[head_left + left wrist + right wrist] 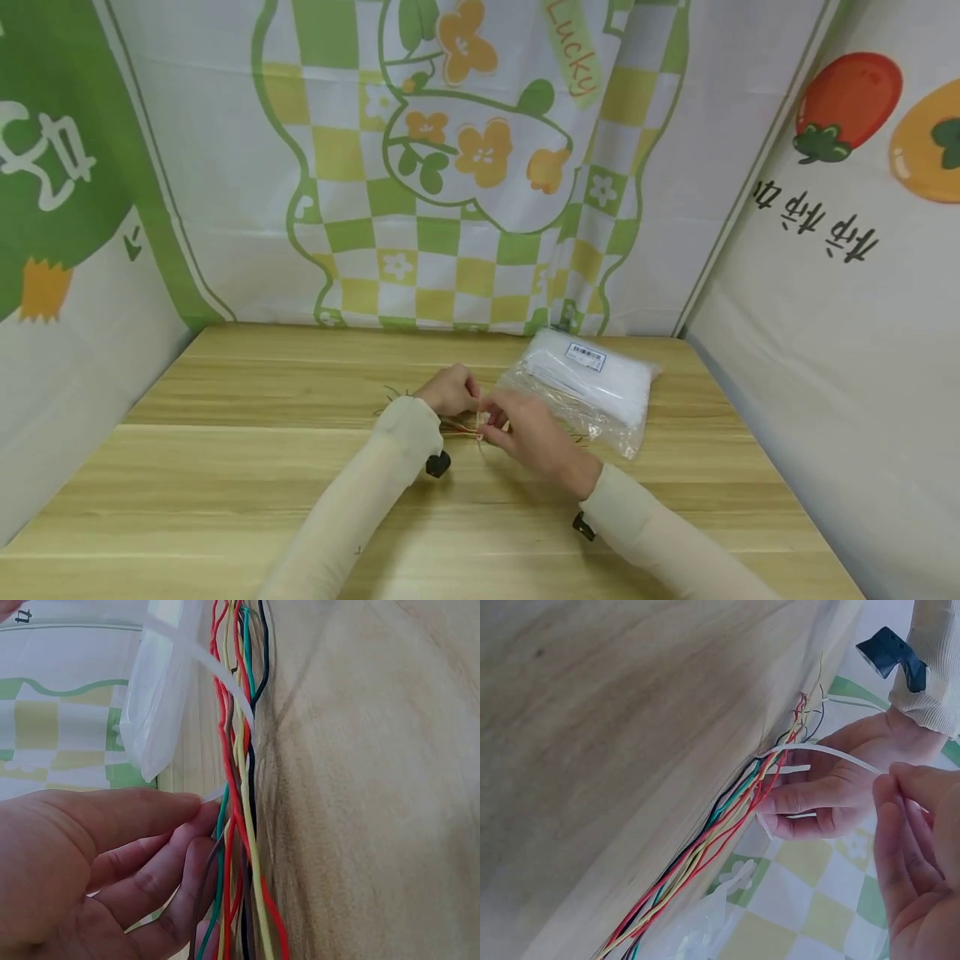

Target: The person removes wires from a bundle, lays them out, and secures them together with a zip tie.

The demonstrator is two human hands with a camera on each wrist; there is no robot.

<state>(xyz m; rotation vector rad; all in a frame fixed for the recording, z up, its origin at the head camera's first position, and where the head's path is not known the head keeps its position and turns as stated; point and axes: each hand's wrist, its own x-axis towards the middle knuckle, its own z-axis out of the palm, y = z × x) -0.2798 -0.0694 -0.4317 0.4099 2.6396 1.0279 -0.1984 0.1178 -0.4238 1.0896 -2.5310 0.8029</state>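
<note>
A bundle of thin wires [232, 787] in red, yellow, green, black and brown lies along the wooden table. Around it curves a white cable tie [832, 752], forming a loose loop. My left hand [450, 392] is on the far side of the bundle and pinches one part of the tie between thumb and forefinger, close against the wires. In the right wrist view, my right hand [922, 840] pinches the tie's other end, a short way off the bundle. Part of the tie behind the wires is hidden.
A clear plastic bag [592, 379] of white cable ties, with a printed label, lies on the table [247, 500] behind and to the right of my hands. Printed curtains [480, 275] hang along the back and both sides.
</note>
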